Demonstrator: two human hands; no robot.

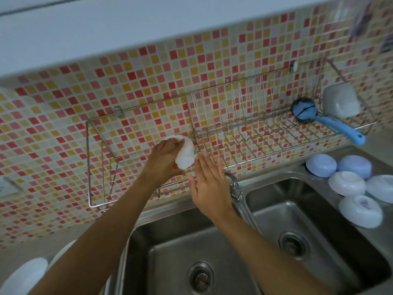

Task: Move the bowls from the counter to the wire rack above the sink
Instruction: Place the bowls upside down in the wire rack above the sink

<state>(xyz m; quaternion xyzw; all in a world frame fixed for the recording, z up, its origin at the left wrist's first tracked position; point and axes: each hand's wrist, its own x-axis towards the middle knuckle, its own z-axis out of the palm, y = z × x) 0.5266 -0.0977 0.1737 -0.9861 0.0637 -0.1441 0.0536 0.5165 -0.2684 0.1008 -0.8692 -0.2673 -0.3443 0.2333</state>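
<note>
Left hand [164, 158]: raised to the left section of the rack, fingers and thumb curled round a white bowl [185, 154]; grip firm on the bowl's near side.
Held bowl: white, tipped on its side, over the left section of the wire rack [234, 133]; whether it already rests on the wires cannot be told, as the hand covers the contact point.
Right hand [207, 184]: fingers straight and spread, holding nothing; just right of the held bowl, fingertips near it but contact not confirmed.
Wire rack: metal, fixed to the mosaic tile wall [63, 124] above the sink; slotted plate section in the middle, flat sections at either end.
Rack contents, right end: a blue dish brush [319, 118], bristle head on the wires and handle projecting over the front rail; beside it a pale grey container [341, 102], lying on its side.
Tap [235, 188]: metal, directly below the right hand, at the rear of the sink.
Sink [223, 248]: stainless steel, two basins, a drain in each.
Remaining bowls [350, 184]: five, upturned, white and pale blue, clustered and touching on the bench [380, 235] to the right of the sink.
Lower left: white plates [27, 277], edges only in view, somewhat blurred.
</note>
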